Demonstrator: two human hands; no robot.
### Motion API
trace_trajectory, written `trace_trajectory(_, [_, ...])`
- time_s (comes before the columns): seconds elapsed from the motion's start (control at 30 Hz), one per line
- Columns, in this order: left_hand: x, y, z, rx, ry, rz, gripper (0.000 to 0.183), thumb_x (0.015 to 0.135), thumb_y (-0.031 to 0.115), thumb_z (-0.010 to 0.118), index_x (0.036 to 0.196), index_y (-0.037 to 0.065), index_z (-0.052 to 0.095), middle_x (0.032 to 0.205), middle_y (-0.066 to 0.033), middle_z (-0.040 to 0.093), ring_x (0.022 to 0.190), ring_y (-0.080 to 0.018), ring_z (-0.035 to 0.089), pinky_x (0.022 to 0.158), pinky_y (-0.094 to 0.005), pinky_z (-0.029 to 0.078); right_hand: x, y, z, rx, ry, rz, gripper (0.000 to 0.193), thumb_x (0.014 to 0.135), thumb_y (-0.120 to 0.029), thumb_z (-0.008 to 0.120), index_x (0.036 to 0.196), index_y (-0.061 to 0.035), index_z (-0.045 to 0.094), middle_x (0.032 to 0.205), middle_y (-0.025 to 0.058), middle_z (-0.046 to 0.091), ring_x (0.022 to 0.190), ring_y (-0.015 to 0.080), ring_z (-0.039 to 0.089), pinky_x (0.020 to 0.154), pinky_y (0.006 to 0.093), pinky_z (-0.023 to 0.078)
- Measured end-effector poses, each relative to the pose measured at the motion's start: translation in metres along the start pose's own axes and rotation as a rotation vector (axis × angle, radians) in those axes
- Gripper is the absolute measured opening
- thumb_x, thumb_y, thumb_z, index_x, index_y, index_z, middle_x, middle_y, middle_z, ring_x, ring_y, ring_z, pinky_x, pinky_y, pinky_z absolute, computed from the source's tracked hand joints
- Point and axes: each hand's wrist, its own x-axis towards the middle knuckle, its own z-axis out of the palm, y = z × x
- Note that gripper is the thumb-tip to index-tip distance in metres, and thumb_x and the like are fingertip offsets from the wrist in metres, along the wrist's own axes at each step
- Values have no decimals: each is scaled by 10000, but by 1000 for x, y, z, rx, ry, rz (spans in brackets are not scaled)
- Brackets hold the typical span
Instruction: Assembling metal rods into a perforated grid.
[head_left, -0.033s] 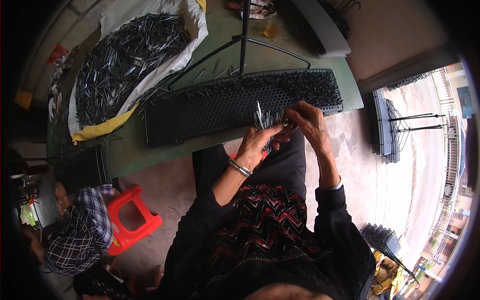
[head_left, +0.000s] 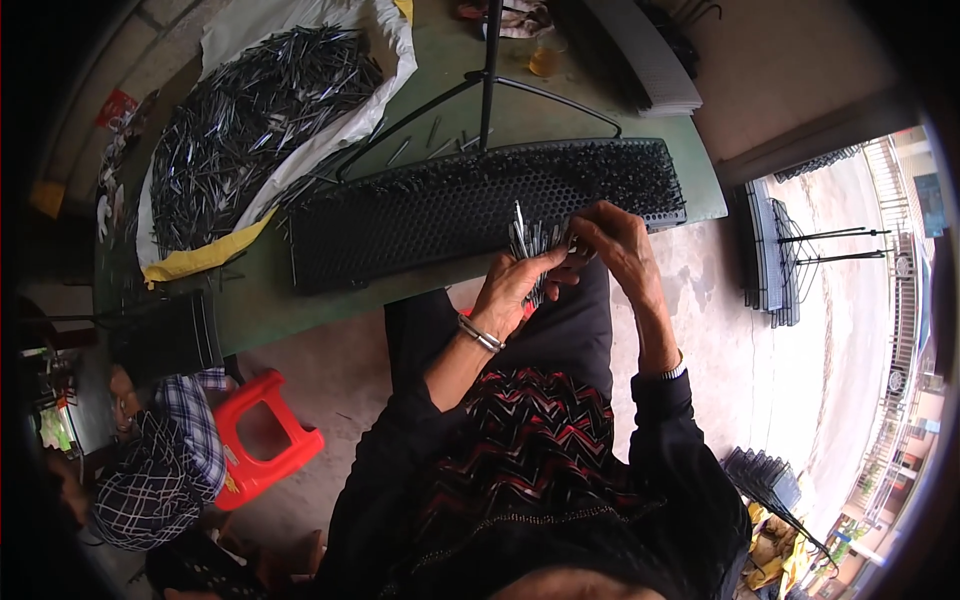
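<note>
My left hand (head_left: 513, 285) is closed round a bundle of thin dark and silvery sticks (head_left: 530, 238), their ends fanning out above the thumb. Right beside it, my right hand (head_left: 622, 245) has its fingers bent together at the left fingertips; what they pinch is too small to make out. Just beyond both hands lies a long black perforated panel (head_left: 400, 235) on the green table (head_left: 270, 305). Small dark pieces stick up densely along its far side and right end, while bare holes show on its left and near part. A black forked stand (head_left: 488, 95) rises behind it.
At the far left, a white sack (head_left: 385, 95) holds a heap of similar sticks. Loose sticks lie between sack and panel. A cup of amber liquid (head_left: 543, 62) and stacked curved panels (head_left: 640, 60) stand farther back. A red stool (head_left: 300, 450) and another person (head_left: 160, 470) are lower left.
</note>
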Motion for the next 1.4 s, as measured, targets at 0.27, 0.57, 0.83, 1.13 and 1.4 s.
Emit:
trace_trajectory(0.27, [6, -10, -9, -121, 16, -30, 242, 856, 170, 663, 1045, 19, 648, 931, -128, 699, 690, -135, 623, 540, -230, 444, 4, 0, -3, 51, -8, -10, 130, 884, -107, 580, 903, 21, 594, 749, 59, 628, 666, 94, 579, 599, 244, 467])
trace_trajectory(0.57, [17, -26, -9, -292, 63, -26, 228, 885, 155, 615, 1053, 1, 626, 969, -160, 677, 833, -235, 672, 698, -316, 549, 51, 23, 7, -284, 517, -335, 48, 900, -52, 554, 906, -10, 577, 780, 42, 660, 663, 93, 625, 556, 228, 469])
trace_trajectory(0.83, [12, -29, -10, -367, 103, -65, 211, 903, 149, 574, 1060, 11, 598, 922, -139, 667, 809, -224, 664, 675, -370, 568, 57, 21, 16, -544, 547, -427, 45, 878, -52, 565, 890, -11, 581, 734, 124, 623, 617, 184, 631, 557, 293, 470])
trace_trajectory(1.13, [3, -24, -9, -285, 126, -55, 219, 908, 186, 584, 1027, 6, 620, 833, -95, 648, 704, -174, 632, 578, -309, 536, 55, 26, 18, -653, 518, -410, 62, 867, -103, 578, 903, -57, 600, 756, 118, 596, 679, 286, 604, 607, 345, 475])
trace_trajectory(1.4, [1, -25, -7, -334, 51, -32, 230, 907, 209, 605, 1005, 2, 630, 696, -22, 564, 562, -95, 492, 460, -230, 375, 63, 10, 21, -824, 512, -398, 88, 836, -170, 621, 884, -96, 624, 894, 109, 571, 799, 312, 594, 663, 398, 474])
